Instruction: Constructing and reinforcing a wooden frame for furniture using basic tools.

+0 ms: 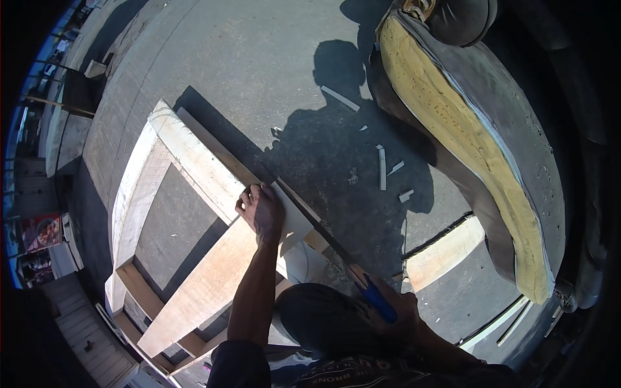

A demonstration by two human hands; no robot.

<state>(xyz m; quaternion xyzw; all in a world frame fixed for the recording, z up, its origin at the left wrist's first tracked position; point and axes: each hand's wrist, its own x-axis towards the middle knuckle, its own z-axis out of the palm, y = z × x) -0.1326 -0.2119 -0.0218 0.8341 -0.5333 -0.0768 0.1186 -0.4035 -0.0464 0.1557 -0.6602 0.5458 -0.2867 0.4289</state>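
Observation:
My left hand [262,210] is closed, with curled fingers, over the end of a pale tapered wooden board [204,288]. That board lies across a wooden frame [204,165] made of thick white-faced timbers. Lower right, my right hand [400,318] is wrapped round the blue handle of a handsaw [376,297]. The saw's dark blade runs up and left from the handle, past the board's end and close to my left fingers. Whether its teeth are in the wood I cannot tell. My dark-clothed knee [317,317] is beside the board.
Several wood offcuts [381,167] are scattered on the shaded pavement ahead. A curved upholstered piece with yellow foam [466,123] stands at the right. Near its lower end lies a pale wooden panel [446,254]. A dark shoe [462,19] is at the top right.

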